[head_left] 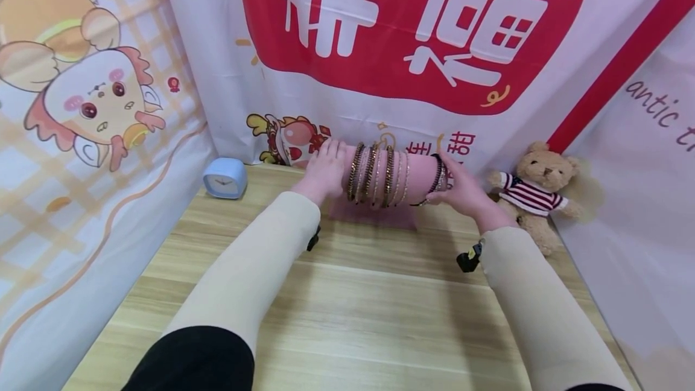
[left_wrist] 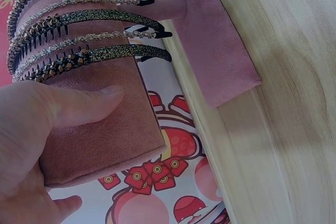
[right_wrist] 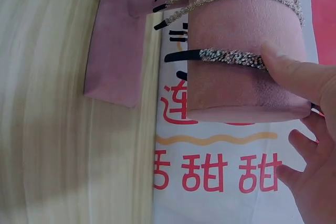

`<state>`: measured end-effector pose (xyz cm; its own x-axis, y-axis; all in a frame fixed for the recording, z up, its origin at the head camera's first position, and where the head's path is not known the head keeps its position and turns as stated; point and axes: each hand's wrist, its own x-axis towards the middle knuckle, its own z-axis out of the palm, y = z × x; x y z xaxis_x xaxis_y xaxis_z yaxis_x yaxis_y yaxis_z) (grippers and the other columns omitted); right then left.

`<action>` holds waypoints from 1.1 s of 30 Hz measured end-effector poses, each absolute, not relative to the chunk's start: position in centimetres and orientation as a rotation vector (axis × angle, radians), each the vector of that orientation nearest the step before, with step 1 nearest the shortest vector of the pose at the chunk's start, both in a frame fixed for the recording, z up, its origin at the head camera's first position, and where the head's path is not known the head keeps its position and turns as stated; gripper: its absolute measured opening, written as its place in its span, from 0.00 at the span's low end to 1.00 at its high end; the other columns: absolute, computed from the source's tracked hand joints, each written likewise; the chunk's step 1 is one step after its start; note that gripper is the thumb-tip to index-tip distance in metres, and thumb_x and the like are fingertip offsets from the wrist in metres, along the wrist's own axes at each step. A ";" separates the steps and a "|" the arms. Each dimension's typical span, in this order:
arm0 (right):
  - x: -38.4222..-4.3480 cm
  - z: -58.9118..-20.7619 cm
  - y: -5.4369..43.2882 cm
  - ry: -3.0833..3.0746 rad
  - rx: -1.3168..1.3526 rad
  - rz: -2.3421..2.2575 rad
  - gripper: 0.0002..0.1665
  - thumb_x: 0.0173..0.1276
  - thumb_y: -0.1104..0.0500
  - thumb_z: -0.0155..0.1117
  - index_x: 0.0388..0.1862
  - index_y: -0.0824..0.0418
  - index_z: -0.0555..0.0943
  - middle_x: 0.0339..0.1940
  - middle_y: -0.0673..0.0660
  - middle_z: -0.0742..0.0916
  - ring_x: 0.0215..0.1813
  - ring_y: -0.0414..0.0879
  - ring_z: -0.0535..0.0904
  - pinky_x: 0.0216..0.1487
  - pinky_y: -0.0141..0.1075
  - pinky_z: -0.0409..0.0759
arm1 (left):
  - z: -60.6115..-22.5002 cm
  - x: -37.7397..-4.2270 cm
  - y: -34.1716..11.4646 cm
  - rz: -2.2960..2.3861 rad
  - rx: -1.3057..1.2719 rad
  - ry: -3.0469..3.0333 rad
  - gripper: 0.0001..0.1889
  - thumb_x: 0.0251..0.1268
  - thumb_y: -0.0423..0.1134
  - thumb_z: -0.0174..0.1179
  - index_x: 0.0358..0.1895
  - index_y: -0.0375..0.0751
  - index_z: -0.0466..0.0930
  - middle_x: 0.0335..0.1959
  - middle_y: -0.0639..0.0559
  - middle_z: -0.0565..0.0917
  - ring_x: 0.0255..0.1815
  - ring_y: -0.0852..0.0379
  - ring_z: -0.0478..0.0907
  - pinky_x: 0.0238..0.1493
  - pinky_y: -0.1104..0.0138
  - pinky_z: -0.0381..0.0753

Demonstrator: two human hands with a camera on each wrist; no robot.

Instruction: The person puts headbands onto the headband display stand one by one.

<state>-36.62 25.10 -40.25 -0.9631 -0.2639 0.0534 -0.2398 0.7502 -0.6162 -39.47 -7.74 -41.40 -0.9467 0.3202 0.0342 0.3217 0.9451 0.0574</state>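
A pink velvety headband stand (head_left: 420, 175) stands at the back of the table, its thick horizontal roll raised on a post over a flat base (left_wrist: 218, 61). Several glittery headbands (head_left: 389, 177) sit side by side around the roll's middle, some with dark beads, some with pale sparkling strands. My left hand (head_left: 326, 169) grips the roll's left end, thumb across its front. At the right end, my right hand (head_left: 461, 189) pinches a black headband (right_wrist: 231, 57) with sparkling stones, which lies around the roll. The fingers behind the roll are partly hidden in both wrist views.
A small blue clock (head_left: 225, 178) stands on the table at the back left. To the right, a teddy bear (head_left: 534, 189) in a striped top leans near the side wall. Printed cloth (head_left: 347, 98) hangs close behind the stand. Wooden tabletop (head_left: 380, 312) extends in front.
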 end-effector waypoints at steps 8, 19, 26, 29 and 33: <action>-36.9 -39.9 23.6 2.979 -0.516 -0.911 0.65 0.51 0.59 0.82 0.81 0.53 0.52 0.78 0.61 0.61 0.76 0.59 0.54 0.74 0.53 0.54 | -41.3 -39.5 -8.1 -0.101 -0.512 -3.079 0.58 0.50 0.42 0.71 0.78 0.31 0.38 0.78 0.34 0.44 0.78 0.38 0.38 0.74 0.46 0.49; -36.8 -39.6 21.3 3.064 -0.572 -0.704 0.65 0.50 0.55 0.83 0.81 0.56 0.54 0.78 0.57 0.62 0.78 0.61 0.46 0.75 0.56 0.49 | -41.3 -39.5 -7.8 -0.105 -0.517 -3.089 0.57 0.52 0.41 0.70 0.78 0.31 0.38 0.79 0.34 0.43 0.78 0.38 0.37 0.74 0.46 0.48; -36.8 -39.4 21.0 3.059 -0.596 -0.707 0.65 0.50 0.57 0.83 0.81 0.54 0.53 0.78 0.57 0.62 0.77 0.64 0.47 0.74 0.56 0.50 | -41.2 -39.3 -7.7 -0.106 -0.514 -3.078 0.57 0.52 0.41 0.70 0.78 0.32 0.39 0.79 0.35 0.43 0.79 0.39 0.36 0.74 0.46 0.48; -36.9 -39.5 21.0 3.058 -0.595 -0.690 0.66 0.49 0.57 0.83 0.81 0.53 0.53 0.79 0.57 0.61 0.77 0.65 0.47 0.74 0.57 0.50 | -41.1 -39.3 -7.8 -0.092 -0.522 -3.077 0.56 0.53 0.43 0.69 0.78 0.31 0.39 0.78 0.34 0.44 0.78 0.39 0.37 0.74 0.46 0.49; -36.9 -39.7 20.9 3.055 -0.587 -0.681 0.66 0.50 0.55 0.83 0.81 0.51 0.52 0.79 0.54 0.60 0.77 0.63 0.46 0.74 0.57 0.52 | -41.1 -39.2 -7.8 -0.072 -0.531 -3.078 0.55 0.55 0.44 0.68 0.78 0.31 0.38 0.78 0.34 0.44 0.78 0.39 0.37 0.74 0.46 0.50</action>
<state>-36.93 20.91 -39.68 -0.9311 -0.3444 0.1204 -0.3629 0.8407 -0.4019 -39.23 -7.78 -41.08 -0.9421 0.3345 0.0248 0.3353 0.9411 0.0423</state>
